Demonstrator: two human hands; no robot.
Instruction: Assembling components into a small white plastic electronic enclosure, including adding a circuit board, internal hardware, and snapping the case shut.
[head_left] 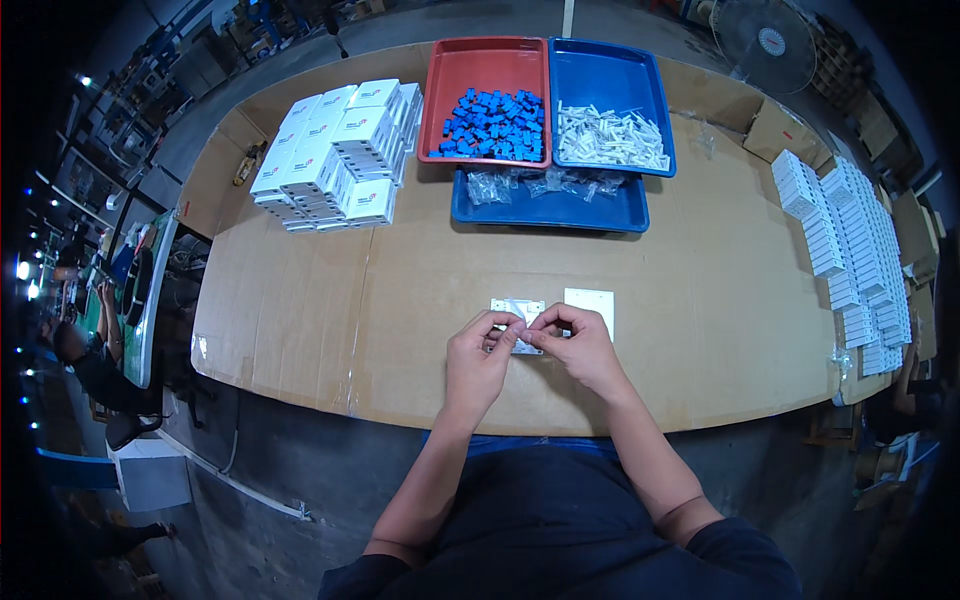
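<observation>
My left hand point(478, 355) and my right hand point(582, 350) meet fingertip to fingertip over the near middle of the table. Both are closed in a pinch, and what they hold is hidden or too small to name. Beneath the fingers lies a white square housing point(497, 304) with small details on its face, partly covered by the hands. A pale, translucent sliver shows just above the left fingertips. Beside the right hand, a plain white square plate point(597, 302) lies flat, its lower left part behind the fingers.
Cardboard covers the table point(420, 270). Farther back, a red tray point(487, 70) holds blue parts, a blue tray point(605, 75) white pieces, and a lower blue tray point(550, 213) clear bags. White boxes point(320, 160) are stacked left; rows of white housings point(850, 250) stand right.
</observation>
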